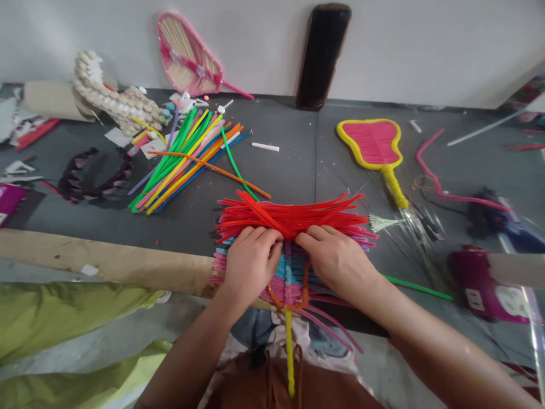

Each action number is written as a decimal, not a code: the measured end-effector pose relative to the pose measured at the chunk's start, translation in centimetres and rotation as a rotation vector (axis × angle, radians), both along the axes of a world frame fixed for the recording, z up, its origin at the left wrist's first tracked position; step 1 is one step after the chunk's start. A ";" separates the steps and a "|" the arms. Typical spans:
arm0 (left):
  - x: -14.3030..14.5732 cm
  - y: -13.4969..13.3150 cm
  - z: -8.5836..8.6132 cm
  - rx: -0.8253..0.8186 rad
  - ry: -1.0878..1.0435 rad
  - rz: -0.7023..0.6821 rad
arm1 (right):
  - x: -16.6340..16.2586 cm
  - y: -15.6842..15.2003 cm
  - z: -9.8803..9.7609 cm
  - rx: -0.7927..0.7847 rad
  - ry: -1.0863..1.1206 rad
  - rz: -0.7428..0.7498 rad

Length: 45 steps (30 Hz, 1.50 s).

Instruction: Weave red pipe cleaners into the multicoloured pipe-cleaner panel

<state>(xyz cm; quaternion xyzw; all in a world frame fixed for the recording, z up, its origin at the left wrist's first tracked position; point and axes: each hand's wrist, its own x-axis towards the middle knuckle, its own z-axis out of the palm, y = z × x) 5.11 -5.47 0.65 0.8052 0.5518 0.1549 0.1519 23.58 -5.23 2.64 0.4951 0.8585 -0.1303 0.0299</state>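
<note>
A fan-shaped piece of pipe cleaners lies at the table's front edge, with red pipe cleaners [293, 213] bunched across its top and pink and blue ones below. My left hand [253, 258] pinches a red strand just left of the middle. Opposite it, my right hand [336, 258] is closed on the red pipe cleaners right of the middle. Near the centre, red strands cross at a slant. A yellow wrapped handle [290, 352] points down toward my body, and an orange curved strand [305, 287] shows under my hands.
Loose coloured pipe cleaners [187, 162] are piled at left, near a dark braided headband [96, 176]. A pink-and-yellow fan [372, 142] lies at right. A phone [323, 57] and a pink-edged fan [189, 54] lean on the wall. Purple glue guns [481, 284] sit far right. Someone's green trousers [72, 318] show at lower left.
</note>
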 end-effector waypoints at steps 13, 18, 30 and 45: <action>-0.1 -0.2 0.1 -0.035 0.011 -0.014 | 0.3 -0.1 0.9 0.007 -0.007 -0.024; -0.4 -0.3 0.0 -0.026 -0.030 -0.050 | 1.0 -0.5 1.4 0.011 0.030 -0.038; -0.2 -0.1 -0.1 -0.026 0.022 -0.054 | 0.2 -0.6 1.2 0.011 -0.085 0.008; 0.1 -0.3 0.2 -0.057 -0.001 0.017 | 0.3 -0.3 -0.2 -0.022 0.049 0.012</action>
